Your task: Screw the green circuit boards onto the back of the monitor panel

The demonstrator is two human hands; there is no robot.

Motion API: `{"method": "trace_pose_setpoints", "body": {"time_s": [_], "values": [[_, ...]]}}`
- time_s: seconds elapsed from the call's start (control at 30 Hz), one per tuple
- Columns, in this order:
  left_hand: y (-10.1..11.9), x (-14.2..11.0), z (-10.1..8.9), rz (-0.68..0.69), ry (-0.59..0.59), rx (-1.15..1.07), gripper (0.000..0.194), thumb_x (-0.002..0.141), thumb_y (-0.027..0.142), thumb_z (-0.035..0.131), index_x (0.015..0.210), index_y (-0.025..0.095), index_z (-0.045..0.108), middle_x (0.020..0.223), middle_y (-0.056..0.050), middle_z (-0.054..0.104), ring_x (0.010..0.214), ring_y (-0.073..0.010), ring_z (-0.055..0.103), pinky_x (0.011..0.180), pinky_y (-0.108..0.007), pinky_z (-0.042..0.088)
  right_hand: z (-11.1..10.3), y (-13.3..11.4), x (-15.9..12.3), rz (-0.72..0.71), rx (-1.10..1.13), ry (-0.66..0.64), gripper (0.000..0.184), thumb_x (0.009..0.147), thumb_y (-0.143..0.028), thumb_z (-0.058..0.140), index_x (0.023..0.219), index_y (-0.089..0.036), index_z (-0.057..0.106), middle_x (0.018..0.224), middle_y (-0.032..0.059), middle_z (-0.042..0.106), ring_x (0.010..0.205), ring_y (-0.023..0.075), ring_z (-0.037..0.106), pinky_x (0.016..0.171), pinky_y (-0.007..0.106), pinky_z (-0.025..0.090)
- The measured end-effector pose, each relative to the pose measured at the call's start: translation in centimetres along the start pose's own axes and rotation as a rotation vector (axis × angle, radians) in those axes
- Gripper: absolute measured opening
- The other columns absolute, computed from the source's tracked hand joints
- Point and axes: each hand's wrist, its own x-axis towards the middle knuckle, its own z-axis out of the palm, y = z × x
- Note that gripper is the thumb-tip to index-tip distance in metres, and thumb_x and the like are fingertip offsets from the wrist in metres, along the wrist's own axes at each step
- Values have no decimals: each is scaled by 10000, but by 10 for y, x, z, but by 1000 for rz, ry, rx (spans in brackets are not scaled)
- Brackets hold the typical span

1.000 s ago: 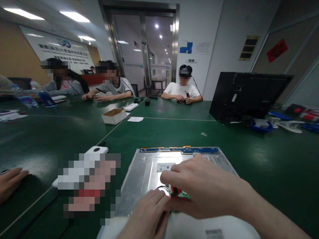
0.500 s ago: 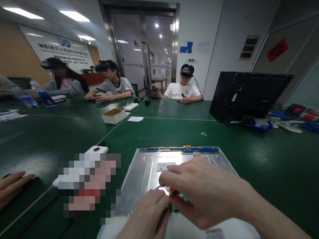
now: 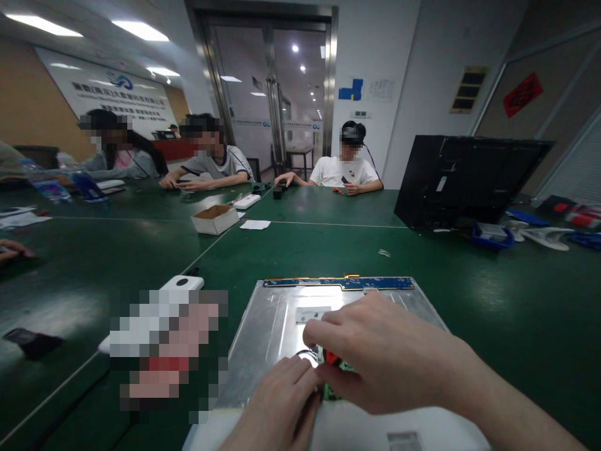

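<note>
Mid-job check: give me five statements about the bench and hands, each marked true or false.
1. The right hand holds a mostly hidden red-and-black object. True.
2. A blue circuit strip lies along the far edge of the metal panel. True.
3. The left hand is off the panel. False: the left hand is over it.
4. The black casing stands at the view's left. False: the casing is at the right.
5. The open box is left of the white sheet. True.

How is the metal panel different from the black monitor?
The metal panel is silver; the monitor is black. The panel lies flat; the monitor stands tilted. The left hand and right hand are over the panel; neither touches the monitor. Panel and monitor share the green table.
</note>
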Motion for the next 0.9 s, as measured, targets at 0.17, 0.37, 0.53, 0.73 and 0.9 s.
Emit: {"method": "trace_pose_setpoints", "body": {"time_s": [0.17,0.37,0.53,0.73,0.9], "values": [[0,1,0,0,9,6,205,883,114,474,954,216,638,934,-69,685,873,-231,650,819,-331,564,0,-1,-1,-30,11,10,152,818,-217,597,949,-203,523,849,3,667,610,129,531,494,277,227],[-2,-1,3,-24,-29,5,181,922,127,438,986,202,590,984,-79,663,907,-237,641,791,-346,551,0,2,2,0,42,20,183,944,-387,595,901,-213,561,818,-15,683,650,137,567,518,277,221],[-2,-2,2,-12,-20,-20,232,911,104,443,1033,228,595,1005,-55,665,927,-229,646,810,-350,543,0,3,1,-6,-9,22,107,940,-305,601,897,-209,577,791,-15,681,642,135,559,520,284,203],[-1,-1,1,1,-15,4,233,885,84,458,991,216,618,970,-65,677,905,-229,641,830,-339,547,0,1,0,-38,0,22,110,854,-224,575,953,-211,530,847,-13,665,607,131,517,488,272,226],[-3,-1,4,3,-15,14,193,915,112,439,973,210,594,982,-76,668,914,-240,634,819,-343,547,0,1,1,-28,14,22,105,904,-300,590,933,-212,540,855,-13,670,625,134,542,492,271,227]]}}
